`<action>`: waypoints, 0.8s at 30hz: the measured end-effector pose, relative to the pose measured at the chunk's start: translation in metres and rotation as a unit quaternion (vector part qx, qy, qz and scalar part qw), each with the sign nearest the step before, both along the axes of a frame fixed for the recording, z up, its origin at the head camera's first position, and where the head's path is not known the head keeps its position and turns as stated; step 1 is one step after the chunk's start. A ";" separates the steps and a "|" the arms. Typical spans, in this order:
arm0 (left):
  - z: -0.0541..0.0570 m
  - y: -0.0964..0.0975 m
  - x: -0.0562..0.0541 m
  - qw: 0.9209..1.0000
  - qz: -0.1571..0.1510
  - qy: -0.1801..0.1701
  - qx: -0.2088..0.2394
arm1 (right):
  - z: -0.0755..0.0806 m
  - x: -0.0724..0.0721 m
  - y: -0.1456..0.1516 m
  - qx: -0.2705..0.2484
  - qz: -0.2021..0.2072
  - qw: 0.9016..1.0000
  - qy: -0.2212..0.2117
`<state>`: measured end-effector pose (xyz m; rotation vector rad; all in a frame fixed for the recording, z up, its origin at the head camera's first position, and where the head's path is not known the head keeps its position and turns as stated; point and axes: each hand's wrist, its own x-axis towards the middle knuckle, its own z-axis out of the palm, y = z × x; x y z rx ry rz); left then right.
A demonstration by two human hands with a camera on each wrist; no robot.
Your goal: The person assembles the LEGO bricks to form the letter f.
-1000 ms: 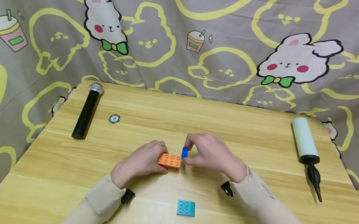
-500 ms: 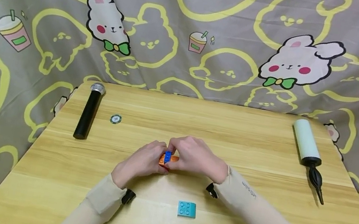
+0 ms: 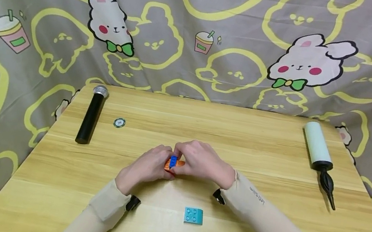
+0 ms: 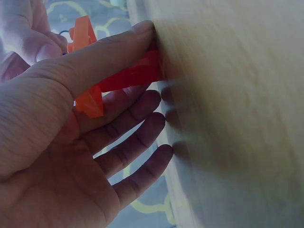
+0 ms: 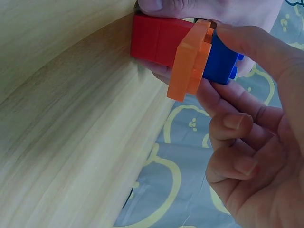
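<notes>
My left hand (image 3: 147, 165) grips a red toy building block (image 5: 154, 40) between thumb and fingers, its end right at the table surface. On top of the red block sits a flatter orange brick (image 5: 187, 59) with studs. Thumb and fingers of my right hand (image 3: 204, 160) pinch a small blue brick (image 5: 220, 61), which lies against the studded face of the orange one, crosswise over it in the head view. In the left wrist view the left thumb hides part of the red block. Nearer the front lies a teal brick (image 3: 193, 216) with several studs.
A black microphone (image 3: 91, 116) with a silver head lies at the left, beside a round poker chip (image 3: 119, 122). On the right is a pale green hand pump (image 3: 318, 145) with a black nozzle. Patterned cloth (image 3: 238, 30) hangs behind the wooden table (image 3: 262, 125).
My right hand has moved left, carrying the blue brick from beside the orange brick onto its top. In the last half second both hands have stayed nearly still.
</notes>
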<state>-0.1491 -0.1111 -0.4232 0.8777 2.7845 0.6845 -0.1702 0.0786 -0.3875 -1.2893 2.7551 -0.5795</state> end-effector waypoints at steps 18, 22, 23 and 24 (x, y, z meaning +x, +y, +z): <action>0.000 0.000 0.000 1.000 -0.003 0.004 0.000 | 0.002 -0.001 -0.004 0.008 0.000 1.000 -0.018; 0.000 -0.001 0.000 1.000 -0.004 0.007 0.001 | 0.001 -0.001 -0.004 0.008 -0.007 1.000 -0.013; 0.000 -0.001 0.000 1.000 -0.004 0.007 0.001 | 0.001 0.000 -0.004 0.008 -0.008 1.000 -0.013; -0.001 -0.001 0.000 1.000 -0.004 0.008 0.000 | 0.001 0.000 -0.004 0.007 -0.010 1.000 -0.013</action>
